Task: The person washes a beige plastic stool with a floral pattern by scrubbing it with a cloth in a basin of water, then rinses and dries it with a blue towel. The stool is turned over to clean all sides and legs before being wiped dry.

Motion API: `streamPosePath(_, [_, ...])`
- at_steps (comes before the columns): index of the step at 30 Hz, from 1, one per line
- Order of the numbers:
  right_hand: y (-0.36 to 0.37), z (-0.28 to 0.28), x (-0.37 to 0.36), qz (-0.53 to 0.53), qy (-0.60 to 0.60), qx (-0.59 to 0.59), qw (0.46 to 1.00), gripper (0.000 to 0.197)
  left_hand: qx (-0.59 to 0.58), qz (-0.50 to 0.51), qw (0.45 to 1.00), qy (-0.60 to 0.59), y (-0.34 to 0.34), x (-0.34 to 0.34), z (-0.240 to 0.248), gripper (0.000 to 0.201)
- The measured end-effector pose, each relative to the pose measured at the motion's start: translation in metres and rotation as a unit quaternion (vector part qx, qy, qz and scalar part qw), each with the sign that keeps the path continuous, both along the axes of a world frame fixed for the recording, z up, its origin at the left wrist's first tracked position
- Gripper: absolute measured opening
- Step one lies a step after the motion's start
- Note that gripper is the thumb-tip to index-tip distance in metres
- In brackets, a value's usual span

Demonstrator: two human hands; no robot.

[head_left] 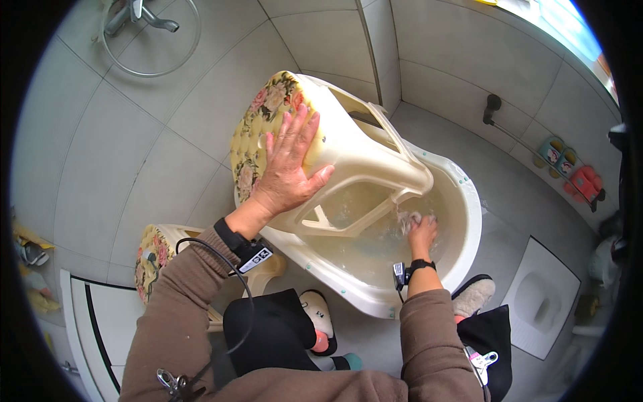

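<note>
A cream plastic stool [351, 153] with a flower-patterned padded top lies tilted on its side across a pale oval tub [471, 221]. Its legs reach over the cloudy water [358, 258] in the tub. My left hand [287, 167] lies flat on the edge of the stool's top, fingers stretched and thumb apart. Low inside the tub, beside the stool's leg ends, my right hand [423, 234] is closed on a pale, wet wad that looks like a cloth [407, 220]. Water drips around it, and the fingers partly hide the wad.
A second flowered stool [155, 258] stands at the left by a white cabinet [110, 321]. The squat toilet [544, 305] is set in the floor at right. Slippers hang on a wall rail [516, 137]. A hose and tap [161, 25] are at upper left. My slippered feet flank the tub.
</note>
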State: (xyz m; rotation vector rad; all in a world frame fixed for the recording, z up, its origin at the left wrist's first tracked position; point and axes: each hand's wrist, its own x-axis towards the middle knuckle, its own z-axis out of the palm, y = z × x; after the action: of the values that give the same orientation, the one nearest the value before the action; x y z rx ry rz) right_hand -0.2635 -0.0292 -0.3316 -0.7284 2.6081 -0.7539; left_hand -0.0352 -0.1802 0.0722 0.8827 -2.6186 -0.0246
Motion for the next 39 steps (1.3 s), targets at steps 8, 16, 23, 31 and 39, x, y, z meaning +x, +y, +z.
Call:
streamPosePath(8, [-0.006, 0.079, 0.019, 0.176, -0.438, -0.082, 0.878, 0.033, -0.025, 0.018, 0.999, 0.031, 0.0, 0.002, -0.007, 0.105])
streamPosePath(16, [-0.034, 0.34, 0.046, 0.269, -0.254, -0.446, 0.815, 0.023, -0.027, -0.016, 0.999, 0.038, 0.002, 0.016, -0.004, 0.102])
streamPosePath(23, [-0.126, 0.395, 0.064, 0.363, 0.093, -0.436, 0.818, 0.023, 0.008, -0.053, 0.997, 0.049, -0.004, 0.032, 0.001, 0.101])
streamPosePath(31, [-0.277, 0.433, 0.064, 0.411, 0.055, -0.213, 0.885, 0.044, 0.022, -0.05, 0.996, 0.077, -0.016, 0.044, 0.001, 0.099])
streamPosePath(39, [-0.169, 0.404, 0.07, 0.425, 0.128, -0.317, 0.838, 0.03, 0.027, -0.055, 0.995, 0.08, -0.022, 0.052, -0.001, 0.1])
